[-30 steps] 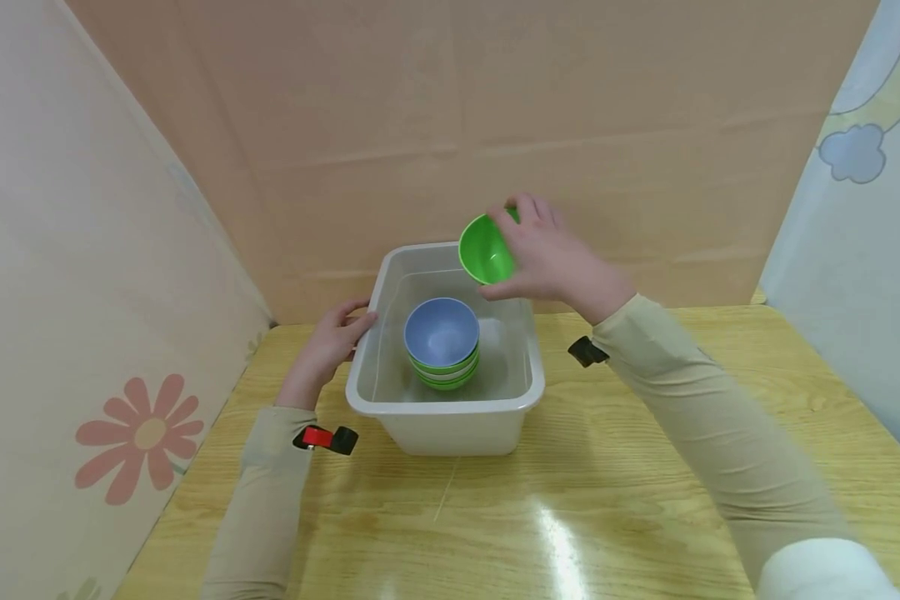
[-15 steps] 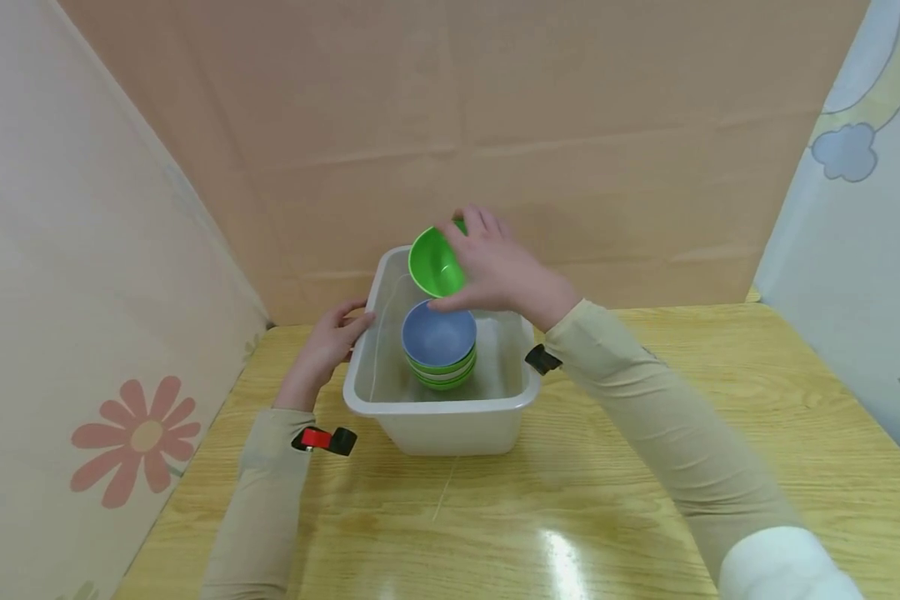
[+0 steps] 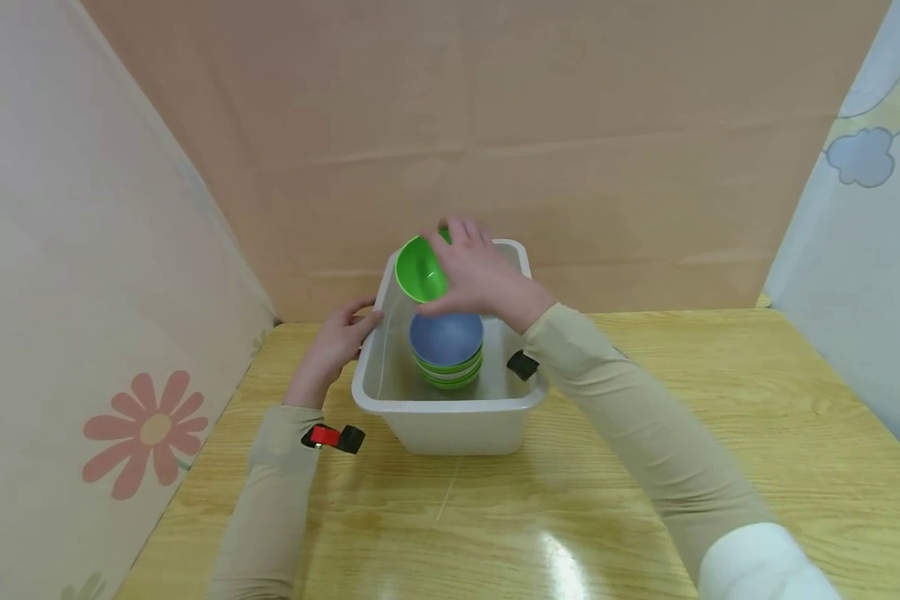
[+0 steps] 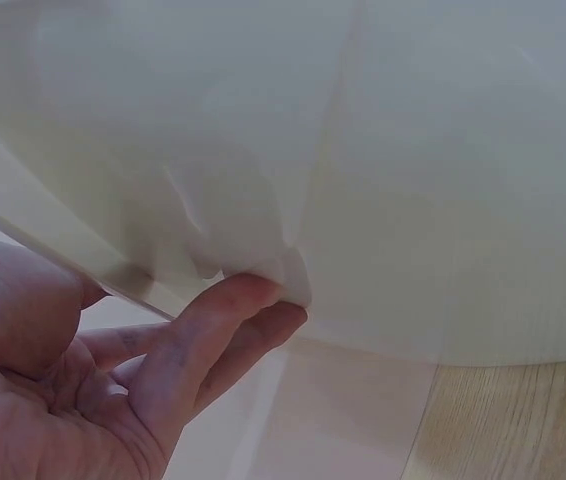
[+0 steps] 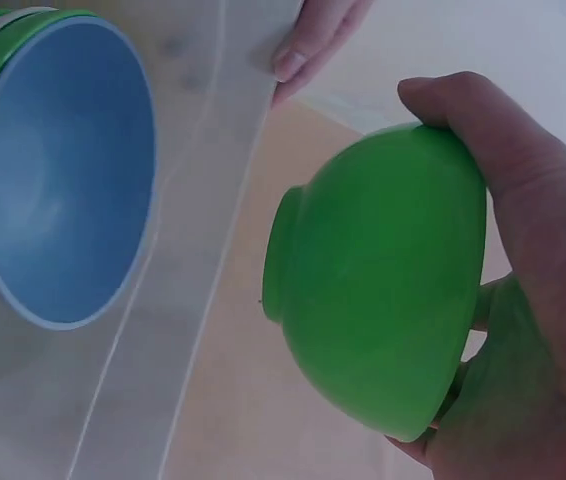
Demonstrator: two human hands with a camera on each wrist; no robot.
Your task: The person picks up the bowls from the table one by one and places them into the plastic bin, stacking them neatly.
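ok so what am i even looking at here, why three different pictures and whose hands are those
No machine here: a person works with bare hands and wears three cameras. The wide picture comes from the head and looks down at a wooden table. On it stands a white plastic tub that holds a stack of bowls with a blue one on top. The other two pictures come from cameras on the wrists. The left wrist view shows the left hand with its fingers against the tub's side. The right wrist view shows the right hand gripping a green bowl, tipped on its side above the stack.
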